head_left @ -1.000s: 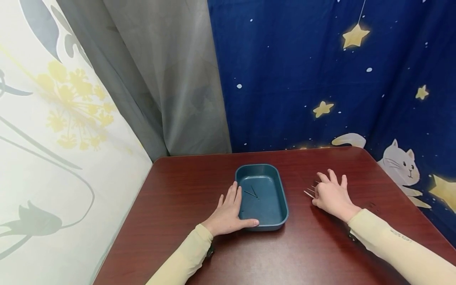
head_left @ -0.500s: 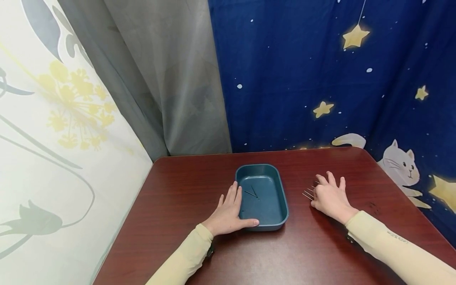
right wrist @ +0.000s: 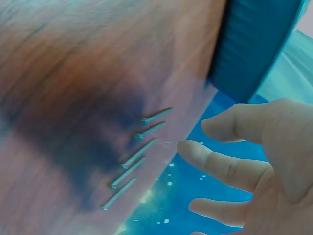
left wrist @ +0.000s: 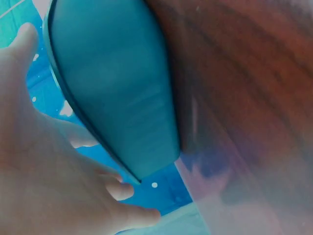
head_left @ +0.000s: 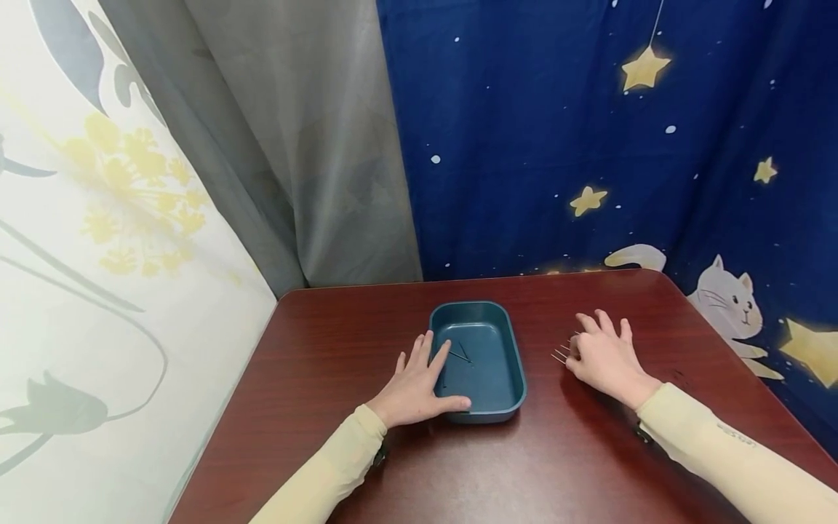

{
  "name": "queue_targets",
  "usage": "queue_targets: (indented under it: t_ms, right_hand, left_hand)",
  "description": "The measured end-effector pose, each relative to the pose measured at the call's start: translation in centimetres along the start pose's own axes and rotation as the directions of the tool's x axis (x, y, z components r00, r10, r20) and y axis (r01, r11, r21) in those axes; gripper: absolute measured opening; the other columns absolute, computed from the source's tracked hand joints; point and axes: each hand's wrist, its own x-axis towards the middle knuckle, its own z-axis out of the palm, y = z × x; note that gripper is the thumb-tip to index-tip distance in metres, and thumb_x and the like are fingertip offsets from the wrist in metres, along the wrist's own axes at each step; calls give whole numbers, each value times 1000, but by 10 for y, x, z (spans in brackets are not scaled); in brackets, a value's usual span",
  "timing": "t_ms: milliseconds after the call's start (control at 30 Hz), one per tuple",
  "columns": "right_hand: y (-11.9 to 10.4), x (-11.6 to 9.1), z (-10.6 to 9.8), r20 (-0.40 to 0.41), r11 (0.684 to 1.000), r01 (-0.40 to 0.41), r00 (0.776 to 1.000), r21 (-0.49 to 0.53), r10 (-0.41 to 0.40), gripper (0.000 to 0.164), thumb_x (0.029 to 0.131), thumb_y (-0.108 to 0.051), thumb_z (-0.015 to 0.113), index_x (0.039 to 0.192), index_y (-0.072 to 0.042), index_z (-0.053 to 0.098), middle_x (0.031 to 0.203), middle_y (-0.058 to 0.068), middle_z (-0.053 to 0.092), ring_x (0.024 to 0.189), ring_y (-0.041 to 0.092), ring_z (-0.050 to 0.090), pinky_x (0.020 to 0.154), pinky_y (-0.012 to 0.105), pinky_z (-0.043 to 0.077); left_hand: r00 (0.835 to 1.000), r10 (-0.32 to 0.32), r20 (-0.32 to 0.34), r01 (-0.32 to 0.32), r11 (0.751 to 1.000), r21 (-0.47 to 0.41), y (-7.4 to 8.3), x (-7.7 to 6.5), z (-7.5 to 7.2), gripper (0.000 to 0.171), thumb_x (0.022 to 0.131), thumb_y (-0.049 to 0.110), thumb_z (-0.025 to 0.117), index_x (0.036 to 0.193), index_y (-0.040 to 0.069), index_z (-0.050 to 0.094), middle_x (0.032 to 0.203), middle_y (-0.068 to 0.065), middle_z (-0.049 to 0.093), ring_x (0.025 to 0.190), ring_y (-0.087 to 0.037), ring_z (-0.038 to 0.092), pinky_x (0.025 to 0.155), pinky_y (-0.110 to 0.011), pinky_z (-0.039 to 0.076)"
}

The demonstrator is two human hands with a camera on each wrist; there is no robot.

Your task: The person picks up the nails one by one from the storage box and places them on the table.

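Loosely parted, fingers (right wrist: pixel 227 169) of the right hand (head_left: pixel 605 362), tips just beside five nails (right wrist: pixel 140 153), side by side on the dark red counter (head_left: pixel 340 349), farther left an outspread left hand (head_left: pixel 409 393) at the near left corner of a blue tray (head_left: pixel 491 378), thin dark pieces (head_left: pixel 461 357) inside, starry curtain (head_left: pixel 497 131) beyond.

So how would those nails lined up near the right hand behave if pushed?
The nails look metallic and straight, so probably stiff. Their thin shafts may roll on the glossy table, though their wider heads could make them swivel.
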Motion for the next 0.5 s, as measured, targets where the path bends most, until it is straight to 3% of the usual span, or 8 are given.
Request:
queue_targets:
  t_ms: [233, 500]
  right_hand:
    - [-14, 2, -14, -30, 1000, 12, 999, 20, -11, 5, 82, -20, 74, 85, -16, 77, 142, 28, 48, 136, 54, 28, 99, 81, 12]
    - [-35, 1, -18, -47, 998, 22, 999, 60, -19, 25, 87, -23, 71, 108, -10, 76, 145, 25, 47, 138, 51, 30, 102, 78, 18]
  left_hand:
    - [992, 1, -123, 0, 1000, 7, -4, 7, -15, 90, 90, 76, 50, 161, 25, 29, 168, -12, 6, 153, -35, 3, 114, -68, 10]
    - [972, 25, -232, -23, 1000, 13, -10, 12, -29, 54, 98, 47, 60, 147, 26, 54, 166, -15, 16, 152, -39, 8, 112, -71, 10]
